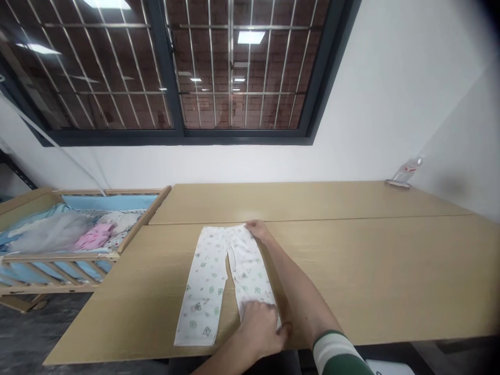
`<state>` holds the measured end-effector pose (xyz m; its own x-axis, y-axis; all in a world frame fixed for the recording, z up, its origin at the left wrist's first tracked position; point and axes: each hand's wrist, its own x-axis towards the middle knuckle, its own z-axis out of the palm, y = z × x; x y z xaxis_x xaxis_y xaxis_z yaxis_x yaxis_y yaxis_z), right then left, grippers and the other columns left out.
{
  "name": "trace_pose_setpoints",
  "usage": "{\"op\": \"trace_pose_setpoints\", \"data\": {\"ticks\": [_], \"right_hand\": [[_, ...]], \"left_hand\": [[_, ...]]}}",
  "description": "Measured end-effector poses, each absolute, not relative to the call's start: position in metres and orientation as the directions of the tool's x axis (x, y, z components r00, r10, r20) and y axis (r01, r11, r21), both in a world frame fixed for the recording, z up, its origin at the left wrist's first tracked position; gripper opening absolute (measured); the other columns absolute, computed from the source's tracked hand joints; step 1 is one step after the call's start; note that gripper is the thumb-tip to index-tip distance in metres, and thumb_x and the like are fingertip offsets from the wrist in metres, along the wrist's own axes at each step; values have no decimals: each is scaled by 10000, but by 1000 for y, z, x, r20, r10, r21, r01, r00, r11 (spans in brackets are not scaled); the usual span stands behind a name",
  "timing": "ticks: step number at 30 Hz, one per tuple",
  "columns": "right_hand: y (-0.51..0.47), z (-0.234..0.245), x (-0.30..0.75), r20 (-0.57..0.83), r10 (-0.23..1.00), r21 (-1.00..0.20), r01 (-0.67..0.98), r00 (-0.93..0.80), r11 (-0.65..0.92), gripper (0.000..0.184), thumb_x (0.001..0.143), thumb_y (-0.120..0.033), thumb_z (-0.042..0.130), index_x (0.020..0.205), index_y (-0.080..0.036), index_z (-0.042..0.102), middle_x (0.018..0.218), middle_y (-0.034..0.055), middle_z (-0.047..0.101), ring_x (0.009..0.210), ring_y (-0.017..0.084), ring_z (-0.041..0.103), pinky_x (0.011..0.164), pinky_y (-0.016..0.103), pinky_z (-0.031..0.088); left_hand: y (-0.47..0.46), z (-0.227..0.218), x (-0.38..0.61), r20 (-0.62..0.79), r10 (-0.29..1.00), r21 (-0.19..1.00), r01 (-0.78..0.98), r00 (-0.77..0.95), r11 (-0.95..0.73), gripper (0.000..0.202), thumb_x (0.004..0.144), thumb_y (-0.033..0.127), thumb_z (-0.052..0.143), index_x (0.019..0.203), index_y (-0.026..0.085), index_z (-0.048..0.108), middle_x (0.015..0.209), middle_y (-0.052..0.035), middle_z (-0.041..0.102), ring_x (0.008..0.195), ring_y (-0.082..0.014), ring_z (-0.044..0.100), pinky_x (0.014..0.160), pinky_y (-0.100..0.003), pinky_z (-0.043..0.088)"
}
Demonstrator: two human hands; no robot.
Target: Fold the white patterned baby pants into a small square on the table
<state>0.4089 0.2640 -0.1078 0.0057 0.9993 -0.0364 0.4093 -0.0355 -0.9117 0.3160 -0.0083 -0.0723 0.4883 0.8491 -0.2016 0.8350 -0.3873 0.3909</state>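
Observation:
A pair of white baby pants, printed with small green and grey figures, lies flat with its waistband away from me and the legs spread toward me. At the waistband's right corner, my right hand has its fingers closed on the fabric. My left hand rests on the lower end of the right leg, its fingers curled into the cloth and the thumb out to the right. That leg's hem is partly hidden beneath the left hand.
The pants lie on a wide tan table with a seam across it. To the left stands a wooden crib holding bedding and a pink cloth. A clear plastic package sits in the far right corner. Behind is a barred window.

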Motion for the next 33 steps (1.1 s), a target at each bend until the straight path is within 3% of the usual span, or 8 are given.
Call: {"op": "trace_pose_setpoints", "data": {"ticks": [5,9,15,19,22,28,33], "right_hand": [[264,-102,406,-83,997,-911,406,1,-76,159,790,-273,742,780,-115,731,700,51,715,616,142,618,575,221,471],[266,-100,403,-98,995,-916,392,4,-92,160,783,-287,738,764,-130,718,679,34,700,631,143,616,585,217,460],[269,-94,403,-132,991,-919,376,-6,-120,84,767,-210,701,716,-145,683,643,16,673,583,127,588,555,211,440],[273,-90,401,-148,989,-919,370,-14,-132,95,729,-181,715,666,-148,651,575,0,637,549,128,572,537,216,439],[276,-86,392,-129,992,-924,364,-7,-118,113,712,-190,739,673,-151,640,584,1,643,569,132,588,539,210,440],[279,-74,357,-69,998,-941,331,-7,-62,192,728,-187,739,866,-168,606,620,-23,641,538,115,585,518,196,437],[280,-66,314,-49,997,-943,333,-55,-28,279,754,-182,724,974,-196,554,552,-69,588,451,115,539,470,202,411]], "left_hand": [[-7,-64,314,-212,846,342,848,489,-405,417,856,440,465,905,148,758,880,-201,755,864,-376,718,797,-514,516],[-9,-59,309,-196,866,359,856,459,-372,382,848,368,459,879,133,759,880,-189,762,859,-360,720,810,-480,509],[-17,-57,292,-103,905,591,758,413,-278,298,901,304,444,797,195,700,835,-91,766,795,-244,703,713,-327,462],[-29,-58,276,-83,926,821,552,369,-146,275,943,335,457,763,217,628,765,-18,748,676,-163,653,598,-251,401],[-38,-63,264,-101,937,928,372,335,-33,300,961,403,471,764,212,593,768,-16,750,601,-135,616,569,-233,402],[-55,-74,231,-151,950,980,167,272,107,486,939,646,467,782,194,556,784,-54,729,483,-103,558,474,-218,386],[-69,-76,193,-169,964,978,154,207,139,509,927,677,490,785,193,558,779,-51,719,510,-107,575,505,-218,420]]}}
